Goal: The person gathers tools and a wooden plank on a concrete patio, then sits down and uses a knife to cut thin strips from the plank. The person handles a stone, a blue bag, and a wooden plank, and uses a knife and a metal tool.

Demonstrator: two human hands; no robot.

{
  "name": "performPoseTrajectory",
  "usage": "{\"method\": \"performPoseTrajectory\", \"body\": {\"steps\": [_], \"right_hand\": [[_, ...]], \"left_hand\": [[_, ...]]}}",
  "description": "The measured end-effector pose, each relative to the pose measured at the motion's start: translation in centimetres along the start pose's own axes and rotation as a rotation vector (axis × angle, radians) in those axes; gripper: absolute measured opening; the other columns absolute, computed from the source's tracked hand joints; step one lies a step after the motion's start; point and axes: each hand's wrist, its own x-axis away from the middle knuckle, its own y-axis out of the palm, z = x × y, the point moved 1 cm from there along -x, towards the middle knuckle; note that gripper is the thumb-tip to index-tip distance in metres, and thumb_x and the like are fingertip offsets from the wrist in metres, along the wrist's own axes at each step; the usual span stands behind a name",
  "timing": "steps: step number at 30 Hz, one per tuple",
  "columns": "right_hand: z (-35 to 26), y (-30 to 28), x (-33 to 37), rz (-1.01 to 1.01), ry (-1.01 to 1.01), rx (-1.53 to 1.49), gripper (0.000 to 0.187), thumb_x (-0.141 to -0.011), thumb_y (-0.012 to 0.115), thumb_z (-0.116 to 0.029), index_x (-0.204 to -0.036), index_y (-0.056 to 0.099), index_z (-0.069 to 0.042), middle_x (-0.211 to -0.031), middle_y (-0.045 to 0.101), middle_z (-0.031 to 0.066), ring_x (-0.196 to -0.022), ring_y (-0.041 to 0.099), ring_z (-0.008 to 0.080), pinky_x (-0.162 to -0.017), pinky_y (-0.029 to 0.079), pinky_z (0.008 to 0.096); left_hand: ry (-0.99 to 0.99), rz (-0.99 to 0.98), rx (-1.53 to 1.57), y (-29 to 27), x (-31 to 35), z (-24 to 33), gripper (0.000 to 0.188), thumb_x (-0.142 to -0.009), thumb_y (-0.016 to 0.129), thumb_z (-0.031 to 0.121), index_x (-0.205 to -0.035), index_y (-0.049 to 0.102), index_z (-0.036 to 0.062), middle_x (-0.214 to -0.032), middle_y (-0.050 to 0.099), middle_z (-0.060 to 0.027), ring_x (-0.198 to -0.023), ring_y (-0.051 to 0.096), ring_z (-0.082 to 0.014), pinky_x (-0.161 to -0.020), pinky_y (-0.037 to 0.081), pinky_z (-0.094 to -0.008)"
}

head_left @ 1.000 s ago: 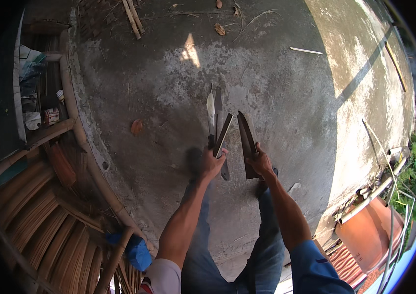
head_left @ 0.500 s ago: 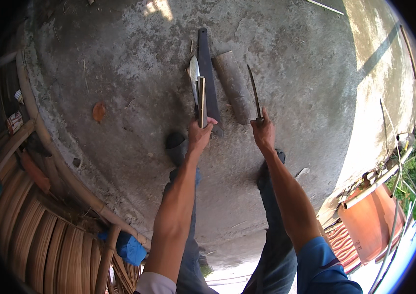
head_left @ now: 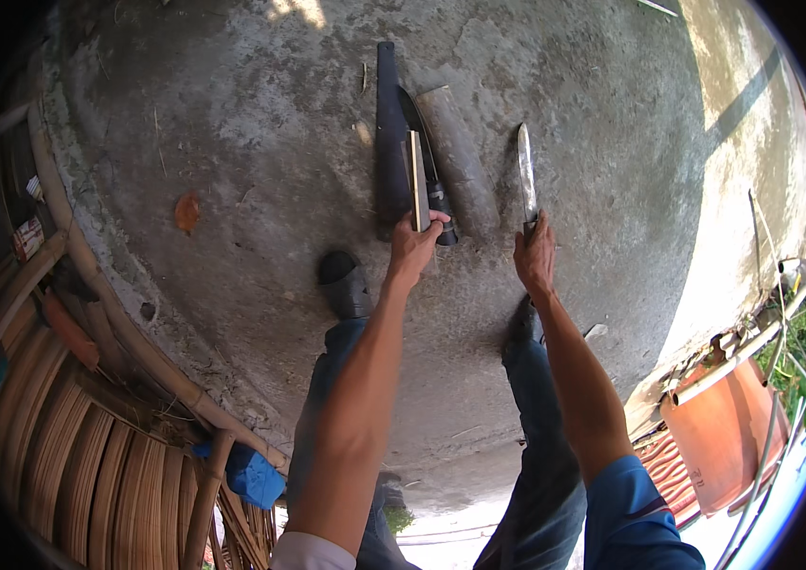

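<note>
Two thin flat strips (head_left: 419,185), pale along one edge, stand in the grip of my left hand (head_left: 412,252). My right hand (head_left: 536,256) is closed around the dark handle of a knife (head_left: 527,166), its bright blade pointing away from me. Just beyond my left hand is a long dark tapered blade like a saw's (head_left: 388,138), with a hole at its narrow far end. A second knife (head_left: 439,199) with a black handle is beside my left fingers; I cannot tell whether they touch it. A grey-brown log (head_left: 460,161) lies between my hands.
Underfoot is rough concrete (head_left: 260,161), with a dry brown leaf (head_left: 186,213) on it. At left, a bamboo rail (head_left: 127,313) borders stacked slats (head_left: 99,475) and a blue cloth item (head_left: 256,478). Orange sheets (head_left: 726,432) and poles stand at right.
The right-hand knife has turned to show its blade's flat side and shifted right. My left hand moved right. The dark saw-like blade shifted left, and the second knife is now on its right side.
</note>
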Motion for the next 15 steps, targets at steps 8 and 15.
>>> {"method": "performPoseTrajectory", "body": {"steps": [8,15], "right_hand": [[-0.4,1.4,1.6,0.077,-0.113,0.011,0.069,-0.088,0.066,-0.014,-0.147,0.036,0.003,-0.135,0.052,0.0294,-0.126,0.049,0.0448,-0.106,0.041,0.0471],[-9.0,1.6,5.7,-0.511,0.231,-0.885,0.053,-0.098,0.062,-0.045,-0.125,0.057,0.000,-0.099,0.065,0.0129,-0.093,0.062,0.0245,-0.081,0.050,0.0391]], "left_hand": [[-0.191,0.203,0.281,0.5,0.9,-1.3,0.027,-0.091,0.073,0.026,-0.106,0.067,0.0045,-0.065,0.051,0.0006,-0.055,0.050,-0.0102,-0.049,0.044,-0.0301],[-0.245,0.140,0.065,2.0,4.3,1.7,0.063,-0.094,0.056,0.062,-0.107,0.063,0.0002,-0.072,0.061,-0.0086,-0.054,0.056,-0.0175,-0.044,0.044,-0.0314]]}}
